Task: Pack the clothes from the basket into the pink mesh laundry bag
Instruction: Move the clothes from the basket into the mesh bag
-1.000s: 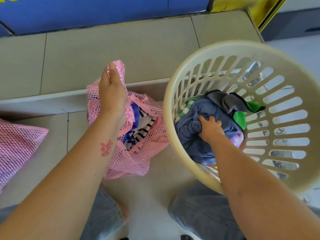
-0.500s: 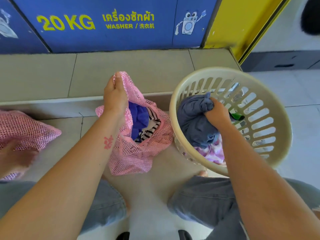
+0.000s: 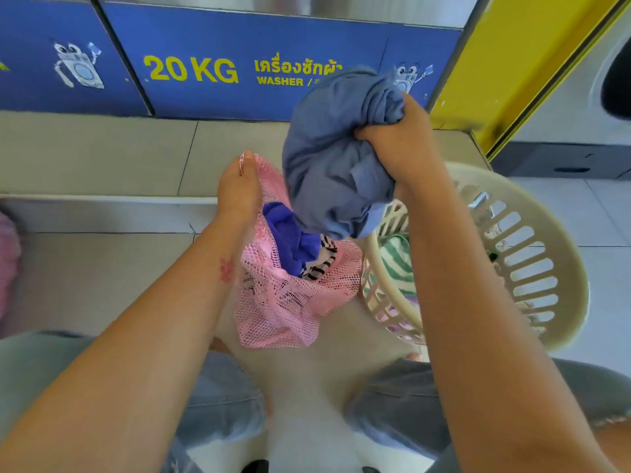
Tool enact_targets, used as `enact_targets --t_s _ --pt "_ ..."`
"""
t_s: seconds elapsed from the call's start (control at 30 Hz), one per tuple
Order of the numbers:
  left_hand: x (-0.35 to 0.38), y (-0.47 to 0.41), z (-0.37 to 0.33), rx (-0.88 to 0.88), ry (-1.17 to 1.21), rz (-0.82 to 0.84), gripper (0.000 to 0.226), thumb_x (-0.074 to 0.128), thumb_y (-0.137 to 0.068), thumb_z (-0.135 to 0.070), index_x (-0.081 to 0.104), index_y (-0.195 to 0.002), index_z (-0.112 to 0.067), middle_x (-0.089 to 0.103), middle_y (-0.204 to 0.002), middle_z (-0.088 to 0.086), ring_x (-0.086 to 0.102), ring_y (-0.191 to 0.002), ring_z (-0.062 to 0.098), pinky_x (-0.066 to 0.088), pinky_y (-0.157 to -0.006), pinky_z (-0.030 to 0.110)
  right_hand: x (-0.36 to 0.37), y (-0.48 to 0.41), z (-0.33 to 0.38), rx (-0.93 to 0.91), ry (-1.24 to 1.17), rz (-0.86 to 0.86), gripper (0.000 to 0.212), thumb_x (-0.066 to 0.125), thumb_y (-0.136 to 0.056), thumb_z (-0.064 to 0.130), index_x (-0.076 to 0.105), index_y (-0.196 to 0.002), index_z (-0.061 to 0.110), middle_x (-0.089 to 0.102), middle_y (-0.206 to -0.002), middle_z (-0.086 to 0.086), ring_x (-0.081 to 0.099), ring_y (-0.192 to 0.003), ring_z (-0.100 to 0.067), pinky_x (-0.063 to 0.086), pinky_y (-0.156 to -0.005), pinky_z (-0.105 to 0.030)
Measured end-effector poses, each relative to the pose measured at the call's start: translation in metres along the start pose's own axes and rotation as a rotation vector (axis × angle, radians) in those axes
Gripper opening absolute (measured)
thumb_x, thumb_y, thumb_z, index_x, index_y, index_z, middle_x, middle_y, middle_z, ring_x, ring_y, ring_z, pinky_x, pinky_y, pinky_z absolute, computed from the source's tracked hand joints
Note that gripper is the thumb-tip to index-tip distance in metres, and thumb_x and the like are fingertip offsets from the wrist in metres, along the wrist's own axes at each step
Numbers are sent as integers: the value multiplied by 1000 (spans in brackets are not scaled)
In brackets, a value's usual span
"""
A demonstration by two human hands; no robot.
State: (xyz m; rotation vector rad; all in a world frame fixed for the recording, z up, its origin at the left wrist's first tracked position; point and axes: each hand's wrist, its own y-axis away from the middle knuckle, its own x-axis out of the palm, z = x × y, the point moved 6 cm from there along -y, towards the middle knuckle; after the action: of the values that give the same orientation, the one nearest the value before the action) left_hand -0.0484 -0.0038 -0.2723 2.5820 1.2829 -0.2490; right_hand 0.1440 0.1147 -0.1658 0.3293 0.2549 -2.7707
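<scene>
Right hand (image 3: 397, 139) now high above the floor, fist closed tight on a bunched grey-blue garment (image 3: 333, 155), where half a second ago that same fistful was only just clearing the basket rim, and a second ago was pressed down among the clothes. Garment fully out of the cream basket (image 3: 532, 254) at this point, hanging in a loose bundle with its lower folds dangling right over the mouth of the pink mesh laundry bag (image 3: 290, 302). Lift done, then; only the lowering and stuffing left for this piece, by the look of it.

Left hand (image 3: 239, 191) pinching the far lip of the bag between thumb and fingers, same hold as before, pulling the mesh up so the mouth gapes toward the wearer. Already inside: a bright blue garment (image 3: 290, 233) and a black-and-white striped piece (image 3: 319, 264), filling a fair part of the opening. Bag resting on the tiled floor just before the raised step (image 3: 102, 151), touching or nearly touching the basket's left wall.

Still in the basket: a green-and-white striped item (image 3: 396, 257) against the near-left wall, plus something lilac showing through the slats low down. More trips likely.

Room to work: open floor to the left of the bag; blue washer panel (image 3: 191, 73) beyond the step, well clear. Tightest spot the bag mouth itself, narrow and held on one side only, so a bulky bundle may catch the near lip or fold it inward.
</scene>
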Motion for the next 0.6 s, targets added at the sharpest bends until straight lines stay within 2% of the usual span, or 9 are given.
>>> enact_targets --t_s 0.07,0.17,0.23,0.3,0.4,0.43,0.5,0.57,0.6 --pt "-4 -8 2 -41 94 12 35 38 -102 -32 63 -103 -9 64 -103 4 57 -94 20 45 -79 28 27 2 -13 50 -18 30 21 62 -75 -8 60 -83 12 63 -79 -4 58 -78 -17 53 -76 -39" --pt "-8 -16 6 -149 141 35 31 42 -99 -28 67 -102 -9 68 -97 6 60 -82 19 50 -68 22 75 23 -72 230 35 163 23 59 -80 -4 62 -102 -1 68 -92 -17 64 -88 -30 54 -82 -48" --pt "-10 -21 10 -151 95 43 40 37 -101 -36 68 -107 -12 69 -107 10 64 -94 23 54 -85 32 99 41 -119 319 220 289 28 56 -83 1 62 -110 3 68 -104 -18 63 -99 -35 52 -86 -45" --pt "-9 -21 10 -120 61 111 48 30 -102 -43 70 -111 -19 67 -116 8 63 -107 23 49 -97 42 118 53 -160 342 464 446 26 54 -86 4 62 -111 2 66 -110 -20 61 -104 -36 49 -82 -36" --pt "3 -14 7 -59 52 261 45 26 -102 -49 65 -120 -35 54 -138 1 50 -125 16 40 -106 40 132 55 -195 329 719 606 26 50 -90 6 57 -115 0 62 -117 -22 57 -109 -38 40 -75 -33" --pt "7 -11 7 -39 39 305 44 25 -102 -50 61 -124 -39 49 -143 -3 45 -129 13 38 -107 36 133 49 -198 342 702 561 26 50 -91 6 57 -115 1 62 -117 -22 57 -109 -39 39 -74 -32" --pt "16 -7 8 -14 22 387 41 26 -101 -51 55 -130 -45 44 -146 -10 41 -129 7 35 -105 29 129 31 -196 413 558 306 31 51 -90 9 56 -121 7 65 -115 -17 60 -107 -38 39 -73 -30" --pt "22 -4 12 -44 40 449 40 28 -100 -53 51 -132 -48 44 -145 -13 41 -130 6 36 -106 30 125 21 -181 408 386 65 39 55 -90 15 50 -129 17 66 -108 -5 62 -106 -31 42 -73 -25" --pt "23 -5 12 -58 58 463 39 29 -100 -54 50 -133 -49 43 -146 -14 42 -132 8 36 -109 33 130 20 -174 384 244 47 41 58 -89 19 47 -129 21 64 -101 1 64 -103 -26 44 -73 -23"
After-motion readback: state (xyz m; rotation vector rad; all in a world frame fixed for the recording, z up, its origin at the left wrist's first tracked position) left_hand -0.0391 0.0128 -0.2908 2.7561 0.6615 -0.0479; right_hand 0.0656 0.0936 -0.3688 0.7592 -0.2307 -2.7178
